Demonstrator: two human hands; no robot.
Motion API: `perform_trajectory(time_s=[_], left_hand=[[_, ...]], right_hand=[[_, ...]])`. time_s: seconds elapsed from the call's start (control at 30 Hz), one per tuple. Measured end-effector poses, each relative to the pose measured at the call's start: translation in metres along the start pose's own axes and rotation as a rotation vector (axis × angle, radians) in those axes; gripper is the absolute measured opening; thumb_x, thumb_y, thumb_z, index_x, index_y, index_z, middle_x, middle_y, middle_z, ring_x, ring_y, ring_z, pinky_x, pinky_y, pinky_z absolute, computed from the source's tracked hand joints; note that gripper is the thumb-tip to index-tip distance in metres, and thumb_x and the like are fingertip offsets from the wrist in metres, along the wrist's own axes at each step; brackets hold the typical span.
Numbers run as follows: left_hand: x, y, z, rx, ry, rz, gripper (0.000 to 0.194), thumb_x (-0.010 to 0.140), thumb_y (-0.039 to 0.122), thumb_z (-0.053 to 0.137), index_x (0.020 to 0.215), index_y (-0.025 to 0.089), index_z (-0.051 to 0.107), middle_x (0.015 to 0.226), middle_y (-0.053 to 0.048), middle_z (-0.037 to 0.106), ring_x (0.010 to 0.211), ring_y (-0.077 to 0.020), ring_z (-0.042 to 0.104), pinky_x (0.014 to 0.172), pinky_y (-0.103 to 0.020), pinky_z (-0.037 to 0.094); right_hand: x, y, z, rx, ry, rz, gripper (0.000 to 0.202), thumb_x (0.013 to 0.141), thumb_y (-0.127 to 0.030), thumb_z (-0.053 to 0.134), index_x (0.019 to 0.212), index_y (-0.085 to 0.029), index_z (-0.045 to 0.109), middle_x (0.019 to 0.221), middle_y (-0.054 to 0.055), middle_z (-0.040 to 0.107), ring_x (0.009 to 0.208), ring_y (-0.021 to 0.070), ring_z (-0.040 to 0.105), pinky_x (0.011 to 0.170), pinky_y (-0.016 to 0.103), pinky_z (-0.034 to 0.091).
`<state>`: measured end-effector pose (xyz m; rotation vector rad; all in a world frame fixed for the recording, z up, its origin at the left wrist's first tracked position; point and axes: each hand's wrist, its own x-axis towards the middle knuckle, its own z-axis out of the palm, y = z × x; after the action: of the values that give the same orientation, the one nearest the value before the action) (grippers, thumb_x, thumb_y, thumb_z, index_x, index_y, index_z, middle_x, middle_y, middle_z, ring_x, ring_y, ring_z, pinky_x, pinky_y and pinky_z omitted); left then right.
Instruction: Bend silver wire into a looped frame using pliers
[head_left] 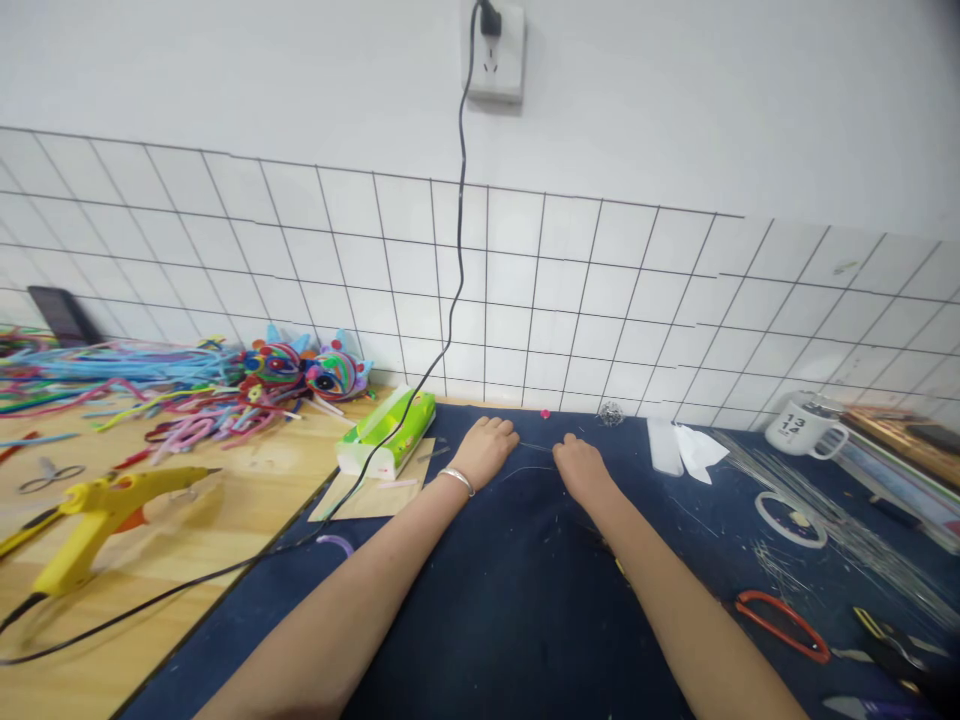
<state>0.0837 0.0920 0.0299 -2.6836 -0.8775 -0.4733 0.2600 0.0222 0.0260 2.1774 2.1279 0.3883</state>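
Observation:
Both arms reach forward over a dark blue cloth (480, 610). My left hand (489, 446), with a silver bangle (457, 480) at its wrist, is closed near the far side of the cloth. A short gap to the right, my right hand (581, 466) is closed too. A thin wire (536, 447) runs between the two hands, its ends hidden in the fingers. Below it a second thin strand (529, 468) curves toward my right hand; whether it is part of the same wire I cannot tell.
Left are a green tissue pack (386, 435), a yellow glue gun (105, 515), pipe cleaners (150, 370) and a black cord (459, 230). Right are a white mug (801, 428), loose wires (862, 540), a white ring (791, 520), orange-handled scissors (784, 625) and pliers (892, 640).

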Motion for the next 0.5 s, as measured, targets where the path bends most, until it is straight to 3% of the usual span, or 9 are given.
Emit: perform_trajectory(time_s=[0.33,0.5], left_hand=[[-0.0005,-0.0018,0.003,0.01,-0.013,-0.046,0.022,0.086,0.015,0.037,0.079,0.016,0.057,0.08,-0.01,0.051,0.081,-0.0211,0.045,0.073,-0.036,0.03],[-0.0016,-0.001,0.0017,0.015,-0.021,-0.066,0.021,0.086,0.015,0.037,0.08,0.016,0.057,0.081,-0.01,0.051,0.082,-0.0214,0.046,0.074,-0.036,0.031]], right_hand=[[-0.0011,0.0001,-0.0012,0.031,0.001,0.011,0.021,0.081,-0.005,0.042,0.093,-0.013,0.058,0.089,0.01,0.059,0.081,0.0179,0.059,0.07,0.03,0.044],[-0.001,0.0028,-0.0021,0.045,0.02,0.016,0.02,0.082,-0.011,0.043,0.091,-0.015,0.06,0.093,0.013,0.057,0.089,0.0203,0.055,0.071,0.029,0.042]])
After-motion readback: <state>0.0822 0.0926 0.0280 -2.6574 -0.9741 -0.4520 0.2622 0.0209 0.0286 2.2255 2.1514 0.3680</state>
